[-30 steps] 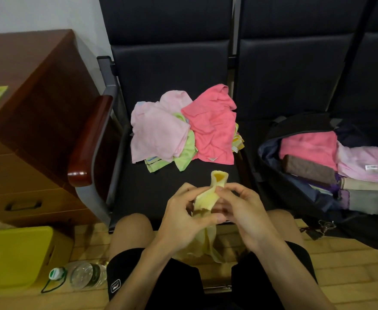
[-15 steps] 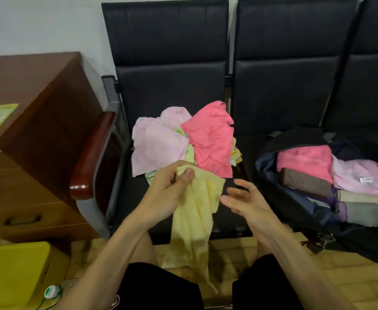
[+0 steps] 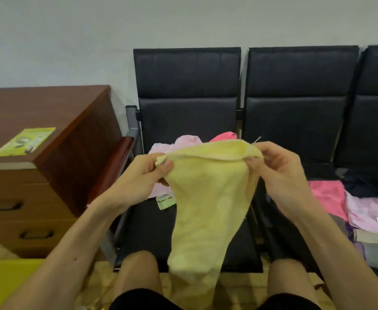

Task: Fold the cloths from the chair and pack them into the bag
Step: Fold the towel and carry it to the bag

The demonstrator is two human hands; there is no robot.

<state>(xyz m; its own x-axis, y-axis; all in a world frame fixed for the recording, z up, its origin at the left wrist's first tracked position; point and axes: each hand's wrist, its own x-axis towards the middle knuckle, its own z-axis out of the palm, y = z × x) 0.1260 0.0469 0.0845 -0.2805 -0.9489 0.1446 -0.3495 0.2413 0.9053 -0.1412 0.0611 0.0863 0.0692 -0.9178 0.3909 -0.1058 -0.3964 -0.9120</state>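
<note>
Left hand [image 3: 143, 175] and right hand [image 3: 280, 175]: fingers pinch top corners of yellow cloth [image 3: 206, 209], which hangs down. Cloth pile [image 3: 185, 140] at 12 o'clock behind it; bag [image 3: 367, 184] at 3 o'clock.

Beyond the left hand [image 3: 136, 177] and the right hand [image 3: 282, 175], a row of black padded chairs [image 3: 187, 86] stands against a pale wall [image 3: 71, 41]. Left of the left hand sits a brown wooden desk [image 3: 49, 108] with drawers [image 3: 33, 215]; tan tiled floor [image 3: 241, 289] lies below.
</note>
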